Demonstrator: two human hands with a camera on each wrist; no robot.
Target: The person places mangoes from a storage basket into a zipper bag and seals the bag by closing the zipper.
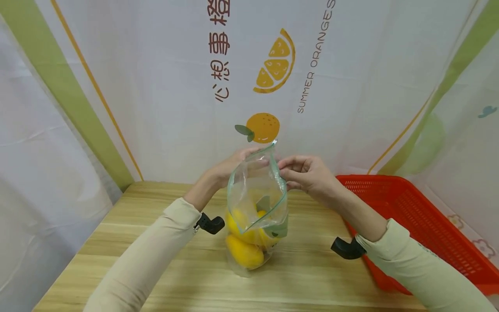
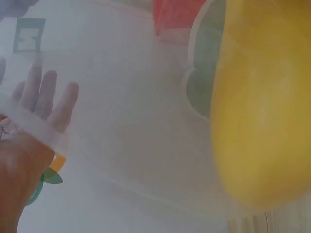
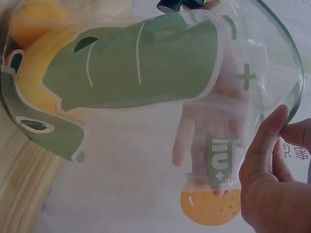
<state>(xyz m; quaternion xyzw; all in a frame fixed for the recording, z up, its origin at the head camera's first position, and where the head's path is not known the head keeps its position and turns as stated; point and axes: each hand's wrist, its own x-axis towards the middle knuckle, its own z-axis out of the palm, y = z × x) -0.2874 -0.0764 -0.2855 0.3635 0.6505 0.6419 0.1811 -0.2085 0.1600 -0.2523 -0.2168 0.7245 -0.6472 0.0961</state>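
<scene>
A clear zip-top bag (image 1: 281, 226) with a green rim and green print stands upright on the table, its mouth gaping. Inside it lie several yellow fruits (image 1: 244, 252), smooth and elongated; the right wrist view also shows a round orange fruit (image 3: 39, 22) in it. My right hand (image 1: 309, 175) pinches the bag's rim on the right side between thumb and forefinger. Behind the bag is my left hand (image 1: 230, 167), partly seen through the plastic. Its fingers (image 2: 65, 104) look straight and spread in the left wrist view. Whether they press the bag is unclear.
A red perforated plastic basket (image 1: 405, 203) stands at the right of the wooden table (image 1: 163, 260), beside my right forearm. A white curtain (image 1: 163, 86) printed with oranges and lettering hangs just behind the table.
</scene>
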